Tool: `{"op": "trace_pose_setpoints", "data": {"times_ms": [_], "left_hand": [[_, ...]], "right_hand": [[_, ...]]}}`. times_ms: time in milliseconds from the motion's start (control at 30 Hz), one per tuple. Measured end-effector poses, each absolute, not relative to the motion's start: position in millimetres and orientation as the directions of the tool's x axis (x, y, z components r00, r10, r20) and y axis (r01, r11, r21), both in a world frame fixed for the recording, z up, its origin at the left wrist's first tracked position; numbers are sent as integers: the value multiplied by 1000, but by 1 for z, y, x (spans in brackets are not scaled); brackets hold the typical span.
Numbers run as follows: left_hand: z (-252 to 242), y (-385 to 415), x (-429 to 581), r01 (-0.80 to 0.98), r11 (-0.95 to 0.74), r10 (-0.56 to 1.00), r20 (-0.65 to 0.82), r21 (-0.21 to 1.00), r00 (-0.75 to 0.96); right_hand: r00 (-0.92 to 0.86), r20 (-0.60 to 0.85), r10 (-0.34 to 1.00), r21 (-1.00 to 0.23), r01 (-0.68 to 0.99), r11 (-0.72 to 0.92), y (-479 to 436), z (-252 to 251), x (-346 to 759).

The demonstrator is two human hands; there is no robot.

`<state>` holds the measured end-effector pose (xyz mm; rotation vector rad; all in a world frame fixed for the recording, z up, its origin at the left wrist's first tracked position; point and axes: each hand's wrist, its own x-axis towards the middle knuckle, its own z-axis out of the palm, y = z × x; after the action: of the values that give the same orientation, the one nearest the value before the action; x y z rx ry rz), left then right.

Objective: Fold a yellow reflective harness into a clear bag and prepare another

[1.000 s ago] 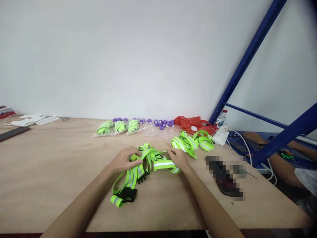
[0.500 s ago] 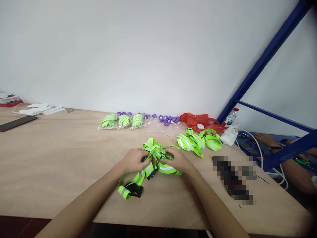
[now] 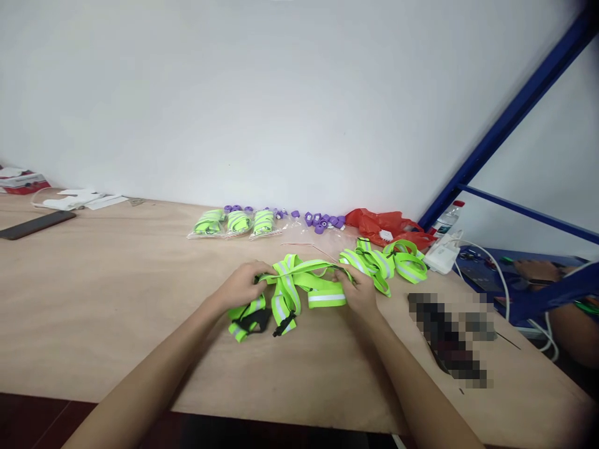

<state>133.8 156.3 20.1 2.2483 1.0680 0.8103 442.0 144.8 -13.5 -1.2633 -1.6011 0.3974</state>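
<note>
A neon-green reflective strap harness [image 3: 299, 289] with silver stripes and black buckles lies bunched on the wooden table [image 3: 103, 299]. My left hand [image 3: 241, 285] is closed on its left end, fingers curled over the webbing. My right hand [image 3: 358, 290] pinches the right end, so one strap runs taut between both hands. Black buckles hang down near the table below my left hand.
Another green harness pile [image 3: 386, 265] lies just right of my hands. Three bagged harnesses [image 3: 236, 222], purple caps [image 3: 321, 221] and a red bag [image 3: 386, 226] line the wall. A phone [image 3: 35, 224] lies far left. A blurred dark object [image 3: 452, 337] sits right. Another person's arm [image 3: 573, 327] rests beyond the blue rack [image 3: 510, 121].
My hands have moved apart from the middle of the harness, pulling a strap out straight between them. The loose buckle end has been drawn up closer to my left hand.
</note>
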Motion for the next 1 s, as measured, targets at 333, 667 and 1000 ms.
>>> {"op": "trace_pose_setpoints", "data": {"times_ms": [333,667,1000], "left_hand": [[28,159,124,523,-694,701,630,494,335],[23,164,121,505,-451,893,361,737,271],[15,167,125,208,-245,969,232,947,82]], "right_hand": [[309,575,758,-790,451,416,138,-11,444],[327,622,711,-757,482,441,145,-16,449],[70,588,806,-654,627,422,152,-22,445]]}}
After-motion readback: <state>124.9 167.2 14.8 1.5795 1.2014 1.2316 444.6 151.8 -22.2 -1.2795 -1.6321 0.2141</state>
